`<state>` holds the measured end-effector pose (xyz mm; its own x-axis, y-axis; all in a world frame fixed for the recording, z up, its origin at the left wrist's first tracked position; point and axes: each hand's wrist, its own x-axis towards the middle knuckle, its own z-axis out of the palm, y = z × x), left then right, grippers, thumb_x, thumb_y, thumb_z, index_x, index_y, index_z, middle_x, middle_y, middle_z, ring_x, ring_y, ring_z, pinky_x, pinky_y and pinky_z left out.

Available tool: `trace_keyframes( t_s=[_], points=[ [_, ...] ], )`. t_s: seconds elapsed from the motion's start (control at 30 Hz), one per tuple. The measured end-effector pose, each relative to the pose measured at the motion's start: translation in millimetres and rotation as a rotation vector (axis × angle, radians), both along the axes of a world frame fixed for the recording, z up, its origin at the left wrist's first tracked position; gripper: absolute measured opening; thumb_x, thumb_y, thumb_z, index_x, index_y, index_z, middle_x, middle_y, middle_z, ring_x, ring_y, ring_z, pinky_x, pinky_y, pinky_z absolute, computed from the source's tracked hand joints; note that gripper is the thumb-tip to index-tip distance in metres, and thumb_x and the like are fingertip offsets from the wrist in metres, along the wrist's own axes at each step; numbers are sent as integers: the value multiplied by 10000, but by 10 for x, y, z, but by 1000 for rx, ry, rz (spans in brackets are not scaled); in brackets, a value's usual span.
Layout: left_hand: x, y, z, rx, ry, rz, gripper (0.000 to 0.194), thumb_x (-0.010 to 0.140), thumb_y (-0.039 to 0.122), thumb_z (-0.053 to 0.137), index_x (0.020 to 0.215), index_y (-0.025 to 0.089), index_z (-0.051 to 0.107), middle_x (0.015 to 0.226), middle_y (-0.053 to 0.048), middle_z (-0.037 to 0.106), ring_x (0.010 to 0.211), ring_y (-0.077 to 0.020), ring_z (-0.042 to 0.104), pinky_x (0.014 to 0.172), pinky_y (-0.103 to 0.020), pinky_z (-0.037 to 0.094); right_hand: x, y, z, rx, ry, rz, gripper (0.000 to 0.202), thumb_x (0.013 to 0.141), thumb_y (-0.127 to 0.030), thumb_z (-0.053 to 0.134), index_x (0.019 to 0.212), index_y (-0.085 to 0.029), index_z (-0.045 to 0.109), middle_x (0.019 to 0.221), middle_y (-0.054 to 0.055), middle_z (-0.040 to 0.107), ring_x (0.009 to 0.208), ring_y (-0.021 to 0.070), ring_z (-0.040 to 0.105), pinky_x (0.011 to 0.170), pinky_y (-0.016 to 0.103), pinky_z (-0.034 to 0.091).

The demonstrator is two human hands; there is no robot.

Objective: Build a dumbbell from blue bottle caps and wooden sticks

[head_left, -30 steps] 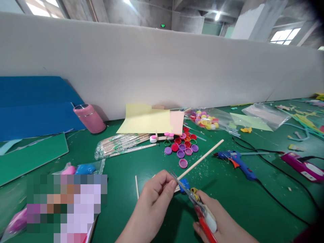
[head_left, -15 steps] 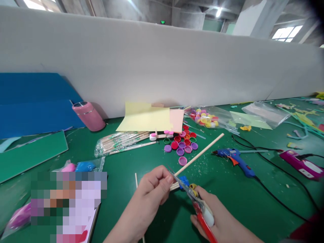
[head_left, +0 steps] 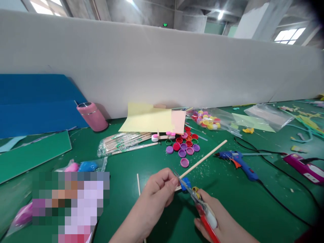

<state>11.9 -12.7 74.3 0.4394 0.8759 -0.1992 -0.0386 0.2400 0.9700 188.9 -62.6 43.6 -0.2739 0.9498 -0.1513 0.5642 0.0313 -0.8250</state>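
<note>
My left hand [head_left: 162,187] pinches a thin wooden stick [head_left: 205,158] that points up to the right over the green table. Closed around the red-and-white handles of a pair of scissors [head_left: 199,204], my right hand [head_left: 220,216] holds the blades [head_left: 186,184] against the stick, just beyond my left fingertips. Beneath the blades show a blue piece [head_left: 185,183], a yellow piece [head_left: 195,190] and the end of a pale stick; whether a hand holds these I cannot tell. Another thin stick [head_left: 138,184] lies left of my left wrist, partly hidden by my arm.
Loose bottle caps [head_left: 182,153] lie ahead, beside bagged wooden sticks [head_left: 124,141] and yellow paper [head_left: 146,118]. A blue glue gun [head_left: 239,163] with a cord lies right, near a purple power strip [head_left: 302,167]. A pink cup [head_left: 93,117] leans by the white partition [head_left: 162,74].
The whole view has shifted slightly, so everything appears a little further right and lower. The scissors stay at the stick; both hands keep their grip.
</note>
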Motion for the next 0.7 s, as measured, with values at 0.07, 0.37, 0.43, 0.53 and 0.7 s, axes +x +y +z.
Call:
trace_keyframes(
  t_s=[0.07, 0.37, 0.43, 0.53, 0.7],
  points=[
    [60, -30, 17, 113, 162, 86, 245, 834, 308, 410, 623, 183, 413, 507, 75, 305, 467, -86, 233, 435, -214, 176, 3, 1, -27, -50, 15, 28, 189, 652, -155, 490, 834, -183, 447, 602, -19, 544, 509, 134, 491, 485, 215, 410],
    [189, -155, 2, 255, 257, 100, 252, 827, 273, 386, 590, 189, 387, 539, 58, 320, 509, -101, 275, 472, -220, 231, 162, -93, -50, 12, -41, 2, 207, 679, -232, 529, 878, -189, 491, 724, 18, 601, 629, 158, 543, 542, 213, 439],
    [167, -130, 10, 103, 123, 22, 249, 814, 311, 406, 596, 194, 381, 502, 73, 293, 470, -92, 248, 436, -218, 195, 177, -110, -20, 6, -53, -5, 230, 671, -243, 536, 890, -195, 487, 704, 8, 594, 621, 155, 541, 527, 204, 428],
    [144, -92, 20, -56, -25, -48, 252, 805, 369, 418, 622, 201, 378, 452, 97, 247, 418, -81, 199, 403, -219, 135, 171, -109, -26, 4, -69, 2, 229, 661, -241, 527, 881, -192, 486, 669, 2, 578, 578, 147, 519, 510, 206, 417],
    [169, -97, 51, 81, 113, 127, 243, 799, 341, 455, 623, 178, 418, 531, 66, 336, 487, -85, 262, 446, -208, 204, 121, -66, -37, -43, -34, 41, 233, 656, -201, 498, 888, -179, 477, 622, -4, 546, 606, 161, 508, 554, 228, 424]
  ],
)
